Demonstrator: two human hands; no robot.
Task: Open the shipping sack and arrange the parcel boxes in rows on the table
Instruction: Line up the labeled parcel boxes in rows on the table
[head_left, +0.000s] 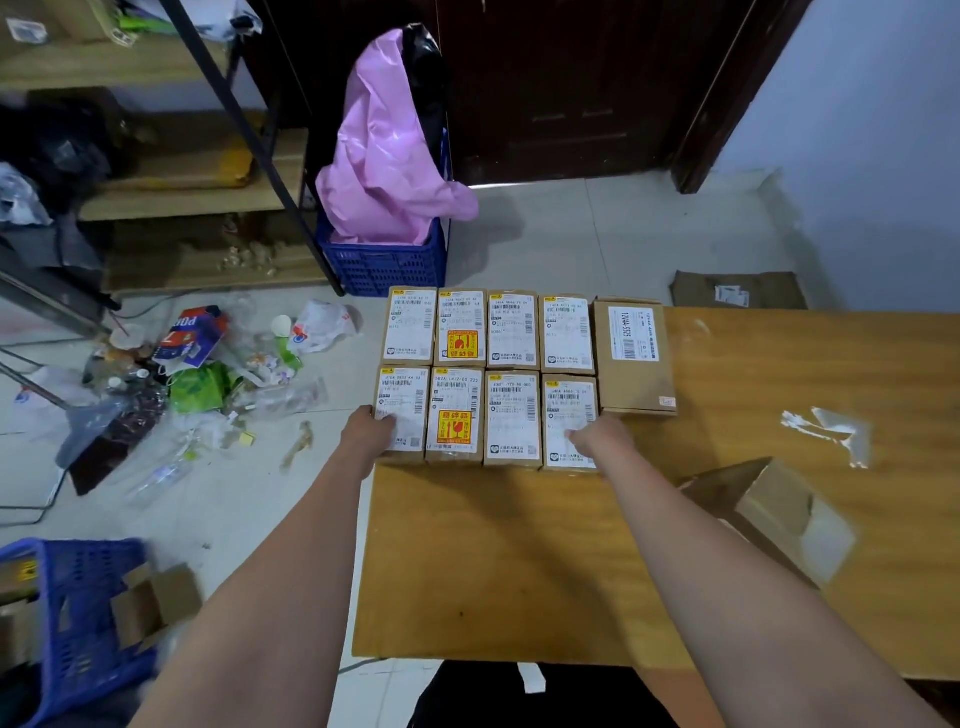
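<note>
Nine parcel boxes are laid out at the far left corner of the wooden worktop (519, 561). Two rows of four are formed, label side up, edges touching or nearly so. A ninth, longer box (635, 356) is set at the right end, spanning both rows, with its label turned sideways.

Far row, left to right: first box (410, 325), second box (461, 327) with a yellow-red fragile sticker, third box (513, 329), fourth box (568, 332).

Near row: left box (402, 400), next box (454, 415) also with a fragile sticker, third box (511, 418), right box (569, 410).

The left hand (370, 427) is pressed flat against the outer left side and near corner of the near row's left box. The right hand (602, 436) is laid on the near right part of the near row's right box. Hands are well apart, one at each end of the near row; nothing is lifted. Whether the fingers are curled around the box edges cannot be told.

An opened empty carton (779, 514) is lying on its side on the worktop, right of the right forearm. The pink shipping sack (384, 156) is standing slumped in a blue crate (384, 265) on the floor beyond the worktop. Loose litter (208, 374) is scattered on the floor to the left.
</note>
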